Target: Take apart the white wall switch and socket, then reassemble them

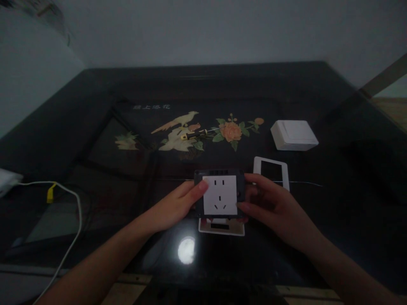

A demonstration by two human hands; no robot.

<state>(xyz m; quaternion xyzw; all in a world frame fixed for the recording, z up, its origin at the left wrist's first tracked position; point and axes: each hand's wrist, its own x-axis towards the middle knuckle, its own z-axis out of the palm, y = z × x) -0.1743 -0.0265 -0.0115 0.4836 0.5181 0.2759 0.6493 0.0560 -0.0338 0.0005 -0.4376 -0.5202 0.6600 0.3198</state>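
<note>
A wall socket (220,201) with a white face and a dark frame is held up between my hands, its slotted front towards me. My left hand (182,201) grips its left side, thumb pressed on the white face. On the right edge, my right hand (270,203) pinches it with thumb and fingers. Just below the socket shows a white back box (221,228), partly hidden by it. A white cover frame (285,171) lies behind my right hand, which covers part of it.
A screwdriver (193,134) with a yellow and black handle lies mid-table on the flower picture. To the right stands a white box-like switch unit (295,133). A white cable (78,212) with a yellow tag (50,192) runs down the left side of the glossy black table (197,84).
</note>
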